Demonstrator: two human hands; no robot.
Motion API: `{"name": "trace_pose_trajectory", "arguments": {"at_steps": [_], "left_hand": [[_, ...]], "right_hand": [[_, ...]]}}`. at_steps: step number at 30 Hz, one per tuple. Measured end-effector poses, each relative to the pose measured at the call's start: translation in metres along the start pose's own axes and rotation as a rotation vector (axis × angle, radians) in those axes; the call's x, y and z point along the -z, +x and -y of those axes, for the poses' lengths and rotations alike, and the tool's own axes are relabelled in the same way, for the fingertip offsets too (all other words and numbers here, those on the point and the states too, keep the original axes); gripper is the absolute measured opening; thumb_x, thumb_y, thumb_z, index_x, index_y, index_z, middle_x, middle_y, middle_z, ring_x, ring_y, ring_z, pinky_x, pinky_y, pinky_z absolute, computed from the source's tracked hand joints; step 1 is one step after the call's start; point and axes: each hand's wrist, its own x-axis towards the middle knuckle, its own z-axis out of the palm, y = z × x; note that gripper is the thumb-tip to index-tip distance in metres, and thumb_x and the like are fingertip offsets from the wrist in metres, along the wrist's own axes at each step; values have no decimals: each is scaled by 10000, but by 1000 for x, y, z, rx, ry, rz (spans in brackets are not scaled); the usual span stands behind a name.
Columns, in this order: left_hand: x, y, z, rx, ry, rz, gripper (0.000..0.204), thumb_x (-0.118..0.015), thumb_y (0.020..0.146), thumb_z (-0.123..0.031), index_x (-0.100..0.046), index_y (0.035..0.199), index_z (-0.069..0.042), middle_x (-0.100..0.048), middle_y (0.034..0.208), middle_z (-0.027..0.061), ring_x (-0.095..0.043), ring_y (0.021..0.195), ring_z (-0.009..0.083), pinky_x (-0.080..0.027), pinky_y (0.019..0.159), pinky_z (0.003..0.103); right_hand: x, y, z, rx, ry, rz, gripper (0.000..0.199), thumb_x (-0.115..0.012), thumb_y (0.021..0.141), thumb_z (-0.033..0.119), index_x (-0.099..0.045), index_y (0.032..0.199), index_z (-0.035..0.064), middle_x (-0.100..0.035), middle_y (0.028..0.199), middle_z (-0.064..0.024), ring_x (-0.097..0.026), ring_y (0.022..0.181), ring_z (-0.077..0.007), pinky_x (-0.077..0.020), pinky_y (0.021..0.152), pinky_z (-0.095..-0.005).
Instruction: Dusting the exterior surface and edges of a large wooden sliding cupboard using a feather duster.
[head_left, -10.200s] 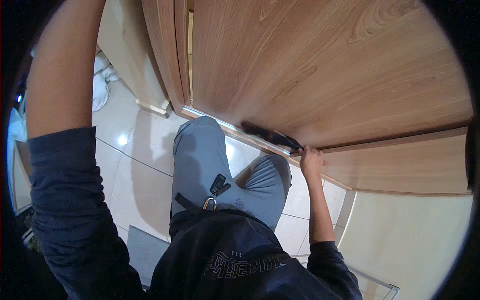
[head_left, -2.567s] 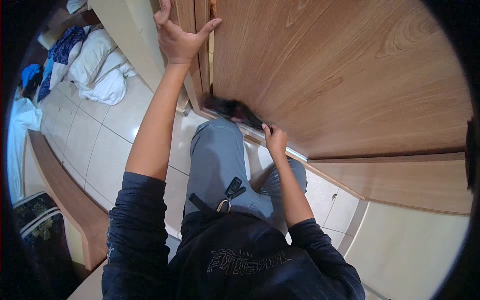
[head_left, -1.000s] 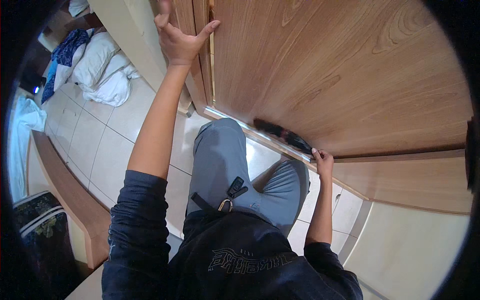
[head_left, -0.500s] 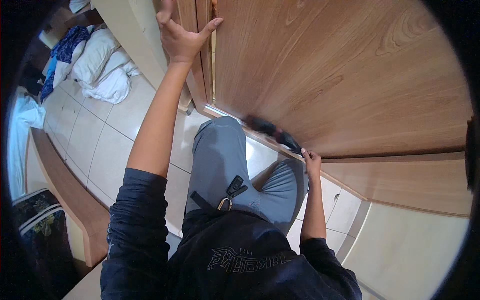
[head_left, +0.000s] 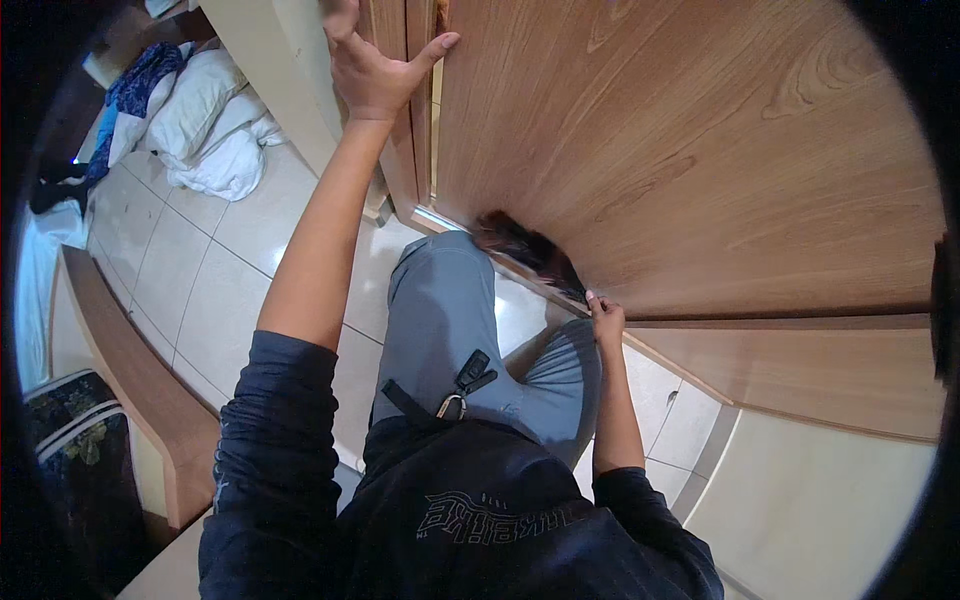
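My right hand (head_left: 606, 320) is closed round the thin end of a dark brown feather duster (head_left: 530, 248), low in front of my right knee. Its fluffy, slightly blurred head lies along the bottom part of a wood-grain door panel (head_left: 680, 150). Up at the left, my left hand (head_left: 376, 75) is spread against the upright wooden edge (head_left: 413, 130) beside that panel, thumb stretched toward the panel. It holds nothing, and its upper fingers are partly blurred.
White pillows and bedding (head_left: 215, 130) lie on the tiled floor (head_left: 240, 240) at the far left. A curved wooden furniture edge (head_left: 130, 370) stands at the near left. Keys on a carabiner (head_left: 455, 400) hang at my waist. A pale board (head_left: 810, 500) is at the right.
My right hand has shifted slightly left with the feather duster, whose head now sits a little farther left along the panel. My left hand has moved slightly right, still spread on the edge.
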Motion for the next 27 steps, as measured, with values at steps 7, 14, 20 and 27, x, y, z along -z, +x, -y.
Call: {"name": "trace_pose_trajectory", "arguments": {"at_steps": [7,14,20,27], "left_hand": [[-1,-1,0,5,-12,-4,1172,-778,569,-605,-208,1413,-26,-365,1378,187,-400,1227,385,-318,1049,485],[-1,-2,1,-7,8,0,1173,-778,571,-603,-207,1413,-21,-354,1394,177,-379,1248,387,-307,1054,489],[0,0,2,-44,-5,-20,1163,-774,578,-606,-208,1411,-23,-362,1392,188,-394,1233,400,-315,1045,497],[0,-1,1,-3,-19,2,1165,-773,578,-608,-205,1410,-23,-361,1394,191,-391,1238,400,-310,1048,499]], "right_hand": [[-7,-6,2,63,-98,-2,414,-672,830,349,-610,671,-29,-487,556,-16,-429,566,-116,-384,545,-301],[-5,-12,-9,22,2,2,467,-642,847,369,-555,652,-46,-446,541,-117,-420,544,-142,-379,532,-335],[0,-7,-19,77,-66,-53,422,-645,855,336,-588,655,-31,-493,542,-48,-433,544,-121,-386,527,-312],[5,-10,-12,111,-178,-52,437,-639,851,366,-590,689,-38,-471,542,-139,-449,522,-153,-403,532,-345]]}}
